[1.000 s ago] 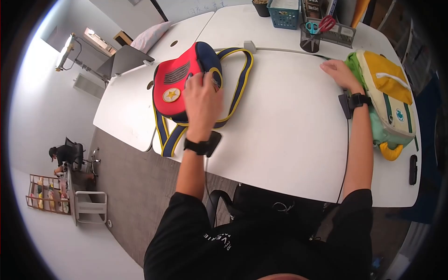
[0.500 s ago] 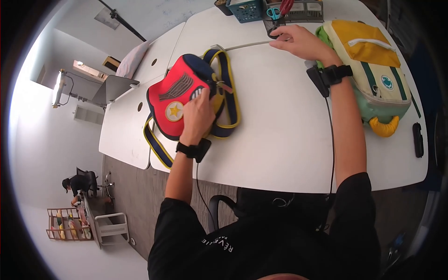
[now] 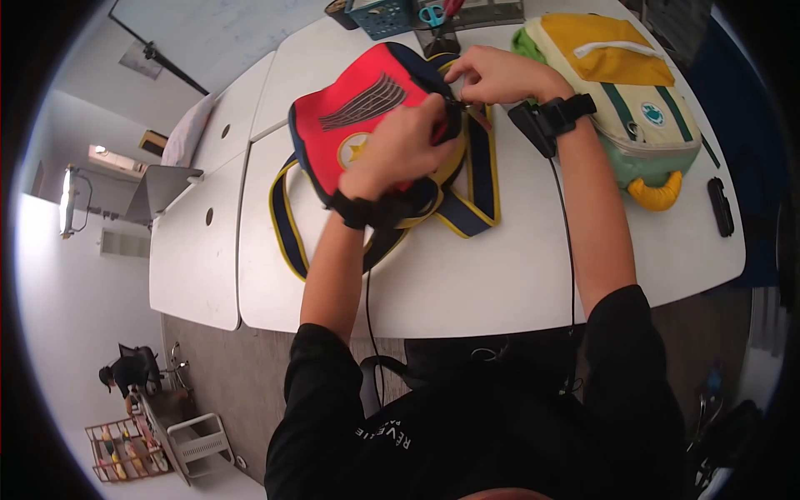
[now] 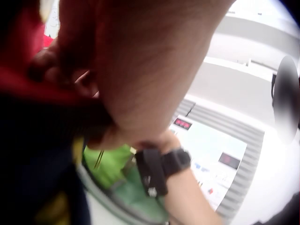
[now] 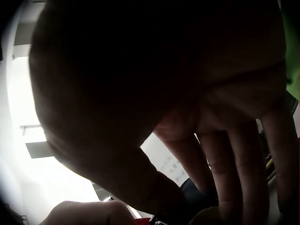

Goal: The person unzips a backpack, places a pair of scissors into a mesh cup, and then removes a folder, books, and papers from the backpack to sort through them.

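Left grip (image 3: 398, 152) curls round the dark edge of a red backpack (image 3: 360, 102) on the white bench (image 3: 500, 275); the right grip (image 3: 508, 77) pinches navy fabric there. Handling looks underway, but whether the backpack is open, I cannot tell.

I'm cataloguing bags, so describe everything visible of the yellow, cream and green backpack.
The backpack lies on the white table, yellow loop toward the person. It looks like fabric: yellow upper panel with white strip, cream middle, dark green bands, round teal badge, pale green end. The right hand is nearby, not gripping it.
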`<state>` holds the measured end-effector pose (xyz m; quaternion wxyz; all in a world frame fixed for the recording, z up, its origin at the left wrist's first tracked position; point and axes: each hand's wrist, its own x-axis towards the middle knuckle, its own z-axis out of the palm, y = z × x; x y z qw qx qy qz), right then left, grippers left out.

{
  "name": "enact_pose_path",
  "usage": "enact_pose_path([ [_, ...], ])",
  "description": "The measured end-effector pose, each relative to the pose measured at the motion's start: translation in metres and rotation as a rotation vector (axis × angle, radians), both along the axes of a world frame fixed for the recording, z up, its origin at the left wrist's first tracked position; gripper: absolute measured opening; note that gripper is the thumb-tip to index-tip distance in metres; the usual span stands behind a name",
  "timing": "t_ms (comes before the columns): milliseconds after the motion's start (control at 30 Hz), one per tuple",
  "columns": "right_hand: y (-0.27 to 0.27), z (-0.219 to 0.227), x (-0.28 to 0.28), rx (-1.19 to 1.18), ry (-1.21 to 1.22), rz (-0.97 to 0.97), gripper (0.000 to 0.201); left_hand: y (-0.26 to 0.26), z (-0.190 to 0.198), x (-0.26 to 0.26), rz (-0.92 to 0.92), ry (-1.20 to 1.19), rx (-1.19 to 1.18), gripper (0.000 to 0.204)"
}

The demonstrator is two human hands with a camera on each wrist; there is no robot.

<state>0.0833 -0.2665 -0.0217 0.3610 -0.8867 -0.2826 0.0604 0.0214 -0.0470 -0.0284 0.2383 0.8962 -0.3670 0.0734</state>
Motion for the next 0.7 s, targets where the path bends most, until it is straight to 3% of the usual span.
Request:
enact_pose_path([
  [67, -0.001, 0.002, -0.005, 0.03, 0.063, 0.071, 0.047, 0.007, 0.033, 0.002, 0.027, 0.182, 0.14, 0.037],
  [167, 0.004, 0.018, -0.018, -0.087, 0.038, 0.054, 0.049, 0.02, 0.046, 0.004, 0.044, 0.32, 0.061, 0.03],
  [267, 0.011, 0.018, -0.021, -0.198, 0.081, 0.068, 0.038, 0.025, 0.043, 0.004, 0.052, 0.202, 0.052, 0.029],
  [367, 0.015, 0.007, -0.013, -0.32, -0.121, 0.166, 0.032, 0.018, 0.033, 0.0, -0.011, 0.044, -0.047, 0.027],
  [467, 0.018, 0.014, -0.022, -0.157, -0.046, 0.108, 0.021, 0.011, 0.017, 0.001, -0.016, -0.169, -0.081, 0.033],
  [533, 0.02, 0.017, -0.028, -0.073, -0.105, 0.094, 0.019, 0.005, 0.013, -0.006, 0.05, -0.177, -0.108, 0.04],
  [700, 0.022, 0.043, -0.049, -0.178, -0.044, 0.025, 0.021, 0.001, 0.014, -0.011, 0.126, -0.175, -0.086, 0.041],
])
